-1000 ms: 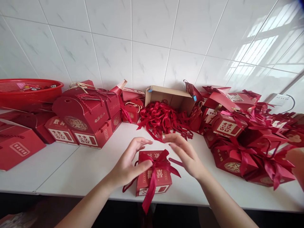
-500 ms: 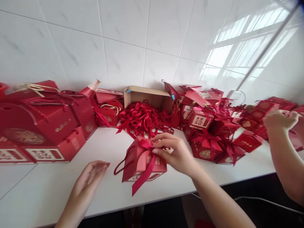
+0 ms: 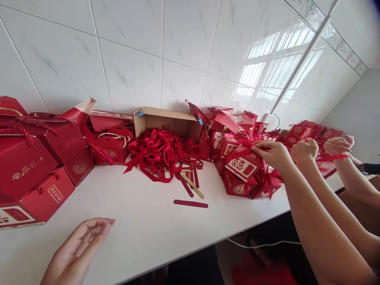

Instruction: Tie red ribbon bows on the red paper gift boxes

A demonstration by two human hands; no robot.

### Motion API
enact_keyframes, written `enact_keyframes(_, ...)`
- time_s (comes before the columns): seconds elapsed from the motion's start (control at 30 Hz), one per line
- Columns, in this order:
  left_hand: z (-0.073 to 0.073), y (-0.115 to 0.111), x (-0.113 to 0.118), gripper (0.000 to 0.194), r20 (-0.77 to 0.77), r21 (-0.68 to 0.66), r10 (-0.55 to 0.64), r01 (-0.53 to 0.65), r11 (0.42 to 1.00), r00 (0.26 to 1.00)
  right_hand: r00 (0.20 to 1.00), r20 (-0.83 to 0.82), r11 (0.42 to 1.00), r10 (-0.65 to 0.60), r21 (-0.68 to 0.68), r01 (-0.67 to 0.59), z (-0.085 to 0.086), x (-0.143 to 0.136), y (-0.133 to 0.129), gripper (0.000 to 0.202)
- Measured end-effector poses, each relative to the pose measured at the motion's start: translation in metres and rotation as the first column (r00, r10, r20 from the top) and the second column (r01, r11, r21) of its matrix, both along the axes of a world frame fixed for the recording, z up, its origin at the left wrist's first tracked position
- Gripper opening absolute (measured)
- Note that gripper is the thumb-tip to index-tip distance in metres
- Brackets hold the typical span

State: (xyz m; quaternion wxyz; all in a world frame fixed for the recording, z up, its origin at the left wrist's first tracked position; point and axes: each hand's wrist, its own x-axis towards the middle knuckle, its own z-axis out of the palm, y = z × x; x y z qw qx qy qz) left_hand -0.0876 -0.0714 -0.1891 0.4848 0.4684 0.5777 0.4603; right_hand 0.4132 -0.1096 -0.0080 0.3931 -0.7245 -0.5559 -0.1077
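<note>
And here at right of centre, the right hand (image 3: 271,153) has thumb and fingers pinched on the red ribbon bow (image 3: 247,144) topping a double-happiness gift box (image 3: 242,168). That box sits tilted over the pile at right, its white-and-red label facing out; whether its weight is on the boxes beneath, I can't tell. Just below it, a hexagonal red box (image 3: 239,188) with a gold emblem rests on the white table (image 3: 154,237).

Over in the lower left, the left hand (image 3: 75,251) hangs above the tabletop, fingers loosely curled, nothing in its grasp. Nearest to it, upper left, stand stacked red boxes (image 3: 57,194) with rope handles.

Centre of the frame: an open cardboard carton (image 3: 169,114) lies against the tiled wall (image 3: 130,59), red ribbons (image 3: 162,152) heaped at its mouth. In front, a gold strip (image 3: 194,187) lies among dark red ones, and one dark red strip (image 3: 190,204) lies apart.

At the right edge, a co-worker's fist (image 3: 305,151) is up beside another closed hand (image 3: 338,145), a red ribbon length (image 3: 335,158) trailing just below that one!
</note>
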Motion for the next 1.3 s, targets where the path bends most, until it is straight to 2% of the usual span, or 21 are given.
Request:
enact_keyframes(0.13,0.004,-0.002,0.0,0.055,-0.033,-0.003,-0.016,0.016,1.0,0.999,0.999,0.039,0.999,0.029,-0.042,-0.027,-0.009,0.012,0.01,0.014)
enact_keyframes(0.27,0.01,-0.006,0.004,0.053,-0.079,0.033,-0.022,0.025,0.999,0.997,0.997,0.075,0.998,-0.005,-0.069,0.01,-0.002,0.017,0.012,0.015)
enact_keyframes(0.4,0.015,-0.012,0.01,0.051,-0.146,0.144,-0.026,0.047,0.988,0.989,0.995,0.093,0.988,-0.035,-0.148,0.049,0.004,0.018,0.011,0.009)
enact_keyframes(0.47,0.018,-0.015,0.01,0.048,-0.176,0.205,-0.021,0.057,0.977,0.984,0.991,0.114,0.986,-0.067,-0.142,0.083,0.003,0.014,0.007,0.013)
enact_keyframes(0.5,0.021,-0.016,0.009,0.046,-0.199,0.237,-0.004,0.052,0.97,0.98,0.986,0.136,0.989,-0.095,-0.1,0.109,0.002,0.01,0.004,0.019)
enact_keyframes(0.57,0.031,-0.017,0.002,0.039,-0.268,0.327,0.088,0.005,0.945,0.959,0.949,0.219,0.972,-0.225,0.119,0.203,-0.003,-0.004,-0.005,0.03)
enact_keyframes(0.63,0.049,-0.017,-0.011,0.034,-0.331,0.482,0.285,-0.098,0.87,0.9,0.94,0.27,0.939,-0.21,0.322,0.117,-0.012,-0.027,-0.018,0.034)
enact_keyframes(0.7,0.076,-0.013,-0.029,0.04,-0.331,0.664,0.53,-0.206,0.718,0.781,0.938,0.343,0.904,-0.055,0.417,-0.099,-0.026,-0.058,-0.031,0.027)
enact_keyframes(0.73,0.09,-0.009,-0.04,0.05,-0.335,0.727,0.618,-0.222,0.65,0.711,0.922,0.378,0.885,0.09,0.394,-0.247,-0.035,-0.076,-0.036,0.022)
enact_keyframes(0.77,0.105,-0.003,-0.05,0.06,-0.302,0.781,0.712,-0.263,0.566,0.634,0.882,0.39,0.883,0.264,0.27,-0.384,-0.047,-0.095,-0.04,0.02)
enact_keyframes(0.8,0.118,0.003,-0.061,0.069,-0.307,0.803,0.771,-0.284,0.525,0.559,0.825,0.364,0.851,0.432,0.138,-0.507,-0.061,-0.112,-0.041,0.018)
enact_keyframes(0.83,0.13,0.011,-0.071,0.08,-0.327,0.801,0.799,-0.301,0.518,0.504,0.762,0.334,0.803,0.556,0.022,-0.595,-0.078,-0.128,-0.04,0.019)
enact_keyframes(0.87,0.139,0.019,-0.079,0.09,-0.366,0.78,0.803,-0.316,0.54,0.471,0.73,0.277,0.774,0.625,-0.1,-0.625,-0.095,-0.142,-0.037,0.02)
enact_keyframes(0.93,0.151,0.032,-0.091,0.104,-0.493,0.665,0.719,-0.322,0.675,0.49,0.724,0.247,0.765,0.644,-0.216,-0.607,-0.131,-0.161,-0.028,0.02)
enact_keyframes(1.0,0.156,0.037,-0.093,0.108,-0.535,0.604,0.658,-0.304,0.737,0.53,0.739,0.254,0.778,0.624,-0.29,-0.558,-0.161,-0.17,-0.017,0.023)
enact_keyframes(1.03,0.158,0.035,-0.09,0.108,-0.522,0.63,0.655,-0.271,0.728,0.547,0.75,0.242,0.782,0.615,-0.308,-0.542,-0.17,-0.173,-0.012,0.022)
enact_keyframes(1.1,0.161,0.021,-0.079,0.106,-0.482,0.74,0.641,-0.114,0.663,0.597,0.77,0.182,0.775,0.612,-0.334,-0.537,-0.18,-0.175,-0.007,0.019)
enact_keyframes(1.17,0.161,0.001,-0.063,0.106,-0.47,0.816,0.571,0.084,0.572,0.673,0.78,0.096,0.752,0.618,-0.363,-0.55,-0.178,-0.176,-0.006,0.02)
enact_keyframes(1.2,0.16,-0.009,-0.054,0.106,-0.475,0.819,0.512,0.146,0.555,0.715,0.786,0.066,0.746,0.614,-0.373,-0.551,-0.175,-0.176,-0.006,0.02)
enact_keyframes(1.27,0.151,-0.025,-0.036,0.108,-0.478,0.784,0.358,0.206,0.585,0.802,0.799,0.049,0.75,0.6,-0.382,-0.54,-0.168,-0.177,-0.006,0.016)
enact_keyframes(1.3,0.142,-0.029,-0.028,0.107,-0.474,0.751,0.274,0.222,0.621,0.837,0.803,0.056,0.755,0.594,-0.383,-0.532,-0.165,-0.178,-0.006,0.014)
